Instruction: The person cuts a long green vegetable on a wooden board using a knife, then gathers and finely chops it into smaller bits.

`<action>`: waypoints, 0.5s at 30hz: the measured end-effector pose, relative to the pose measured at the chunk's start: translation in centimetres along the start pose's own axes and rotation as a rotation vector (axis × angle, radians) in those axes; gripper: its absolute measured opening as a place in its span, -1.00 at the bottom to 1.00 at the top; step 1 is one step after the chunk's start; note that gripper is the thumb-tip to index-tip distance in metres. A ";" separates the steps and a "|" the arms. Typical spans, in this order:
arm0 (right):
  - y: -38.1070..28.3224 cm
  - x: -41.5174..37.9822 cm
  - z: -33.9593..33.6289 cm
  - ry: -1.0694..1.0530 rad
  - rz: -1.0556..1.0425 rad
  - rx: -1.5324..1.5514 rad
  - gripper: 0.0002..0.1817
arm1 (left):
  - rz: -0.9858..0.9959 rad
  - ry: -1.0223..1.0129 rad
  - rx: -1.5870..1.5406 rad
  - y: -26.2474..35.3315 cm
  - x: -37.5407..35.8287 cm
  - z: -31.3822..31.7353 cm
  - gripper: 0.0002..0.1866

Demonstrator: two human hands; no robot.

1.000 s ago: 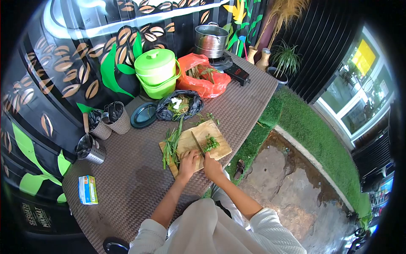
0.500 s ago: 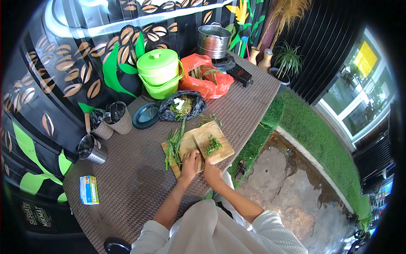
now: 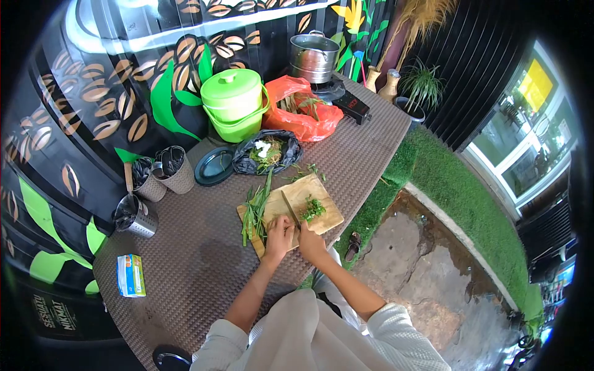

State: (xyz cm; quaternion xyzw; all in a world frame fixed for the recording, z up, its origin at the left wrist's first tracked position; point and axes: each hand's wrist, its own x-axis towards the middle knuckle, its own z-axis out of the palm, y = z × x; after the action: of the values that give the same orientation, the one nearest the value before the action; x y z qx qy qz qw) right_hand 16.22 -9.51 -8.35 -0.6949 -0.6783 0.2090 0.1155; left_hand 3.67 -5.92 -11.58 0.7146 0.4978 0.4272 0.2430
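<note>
A wooden cutting board lies near the table's edge in front of me. My right hand is closed round the handle of a knife, whose blade points away across the board. To the left of the blade, my left hand rests on the board with curled fingers; whatever is under them is hidden. Chopped green leaves form a small pile just right of the knife. Long green stalks lie over the board's left side, beside my left hand.
Beyond the board are a black plastic bag of scraps, a dark plate, a green lidded bucket and a red bag. A steel pot stands on a portable stove. Utensil holders and a blue-white pack are left.
The knife has shifted slightly, with its blade turned to show more of its side. My left hand stays almost in place, and the chopped pile looks much the same.
</note>
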 end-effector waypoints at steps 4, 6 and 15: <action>-0.4 -1.6 1.3 0.029 0.074 -0.019 -0.60 | -0.006 0.002 -0.055 0.0 0.2 -0.2 -0.74; 0.2 -1.0 1.5 0.035 0.071 -0.013 -0.56 | 0.041 -0.012 0.009 0.2 0.2 -0.2 -0.76; 1.5 0.1 -1.2 -0.011 0.039 0.008 -0.53 | 0.045 -0.088 -0.055 0.6 1.6 -0.1 -0.82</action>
State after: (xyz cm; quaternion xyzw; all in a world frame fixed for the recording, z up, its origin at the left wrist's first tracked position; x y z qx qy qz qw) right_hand 18.07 -9.34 -7.97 -0.7065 -0.6644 0.2176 0.1102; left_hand 4.06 -4.68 -10.47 0.7367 0.4585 0.4143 0.2746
